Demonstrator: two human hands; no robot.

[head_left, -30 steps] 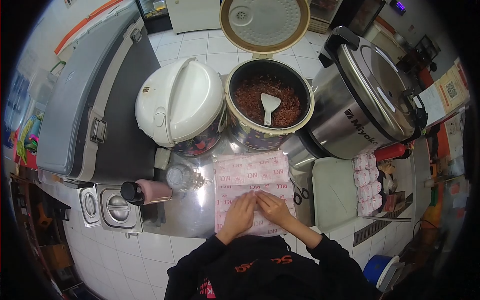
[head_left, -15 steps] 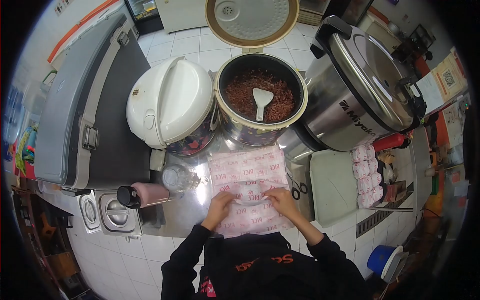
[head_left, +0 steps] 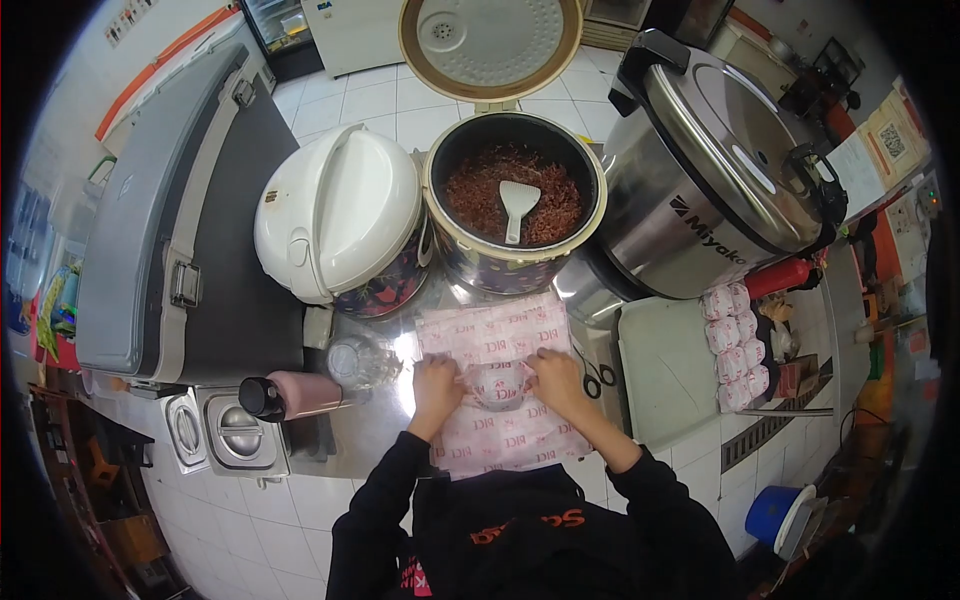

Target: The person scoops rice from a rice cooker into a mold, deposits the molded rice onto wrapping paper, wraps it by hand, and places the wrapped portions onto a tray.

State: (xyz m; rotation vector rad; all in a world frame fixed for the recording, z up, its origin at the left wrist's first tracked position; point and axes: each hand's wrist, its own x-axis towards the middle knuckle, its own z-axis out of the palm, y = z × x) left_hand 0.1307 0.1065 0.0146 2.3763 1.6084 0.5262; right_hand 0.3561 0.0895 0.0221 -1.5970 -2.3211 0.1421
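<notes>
A rounded bundle [head_left: 497, 388] in pink-printed paper lies on sheets of the same wrapping paper [head_left: 505, 440], marked "RICE". At its left end my left hand [head_left: 435, 388] is closed, gripping the paper. My right hand [head_left: 556, 380] is likewise closed on the paper at the opposite end. What is inside the bundle is hidden by the paper. Beyond the sheets stands an open rice cooker [head_left: 510, 265] holding reddish-brown rice [head_left: 475, 195], with a white rice paddle [head_left: 516, 205] lying on top.
To the left are a closed white cooker [head_left: 340, 215], a grey cool box [head_left: 240, 250], a pink bottle [head_left: 305, 394] and a clear plastic container [head_left: 357, 362]. Scissors [head_left: 598, 378], a pale tray [head_left: 665, 365], several wrapped packets [head_left: 733, 350] and a large steel Miyako cooker [head_left: 700, 190] are to the right.
The flat paper fold between my hands has become a compact rounded bundle. Both hands have moved slightly forward, from the fold's edge to the bundle's two ends.
</notes>
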